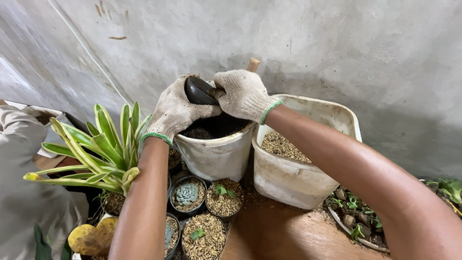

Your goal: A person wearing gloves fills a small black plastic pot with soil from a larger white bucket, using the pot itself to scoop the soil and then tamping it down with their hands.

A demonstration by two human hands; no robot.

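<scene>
Both gloved hands meet over the round white bucket (216, 154) of dark soil. The left hand (175, 111) wraps its fingers around a small black pot (198, 91), lying on its side, mouth toward the right hand (243, 95), whose fingers clench a wooden handle (253, 64) rising up and away toward the wall. A square white tub (308, 178) of husks stands just beside the bucket on the tabletop (279, 236).

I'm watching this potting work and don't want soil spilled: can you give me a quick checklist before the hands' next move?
1. Scoop gripped by both hands: ok; left hand cups the bowl, right hand is on the handle.
2. Scoop over the white bucket: ok.
3. Dark soil left in the bucket: ok.
4. Scoop loaded: cannot tell.
5. Small pots below within reach: ok.
6. Gloves on both hands: ok.
</scene>
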